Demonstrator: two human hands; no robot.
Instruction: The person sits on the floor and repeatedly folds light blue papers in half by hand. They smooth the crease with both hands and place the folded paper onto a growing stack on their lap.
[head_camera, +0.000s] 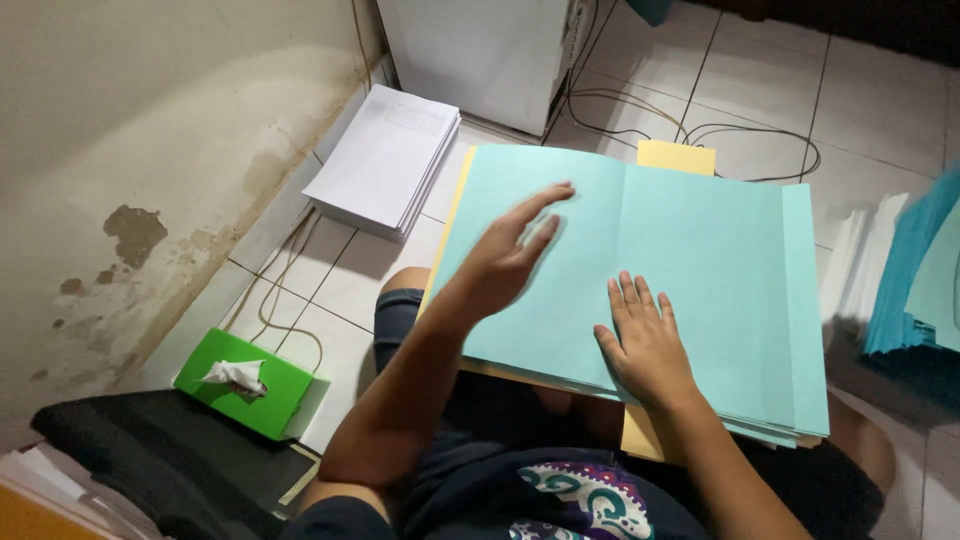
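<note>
We press the right hand (648, 345), fingers spread flat, onto the stack of pale turquoise paper sheets (640, 290) lying across our lap over yellow sheets (676, 156); the left hand (510, 250) hovers open above it, blurred, gripping nothing. Pinning the stack firmly should keep edges aligned. The stack's depth and the blue pile (915, 280) at right are cut off.

Right hand (648, 345) flat on pale blue paper sheets (700, 250), left hand (505, 255) seemingly hovering.
</note>
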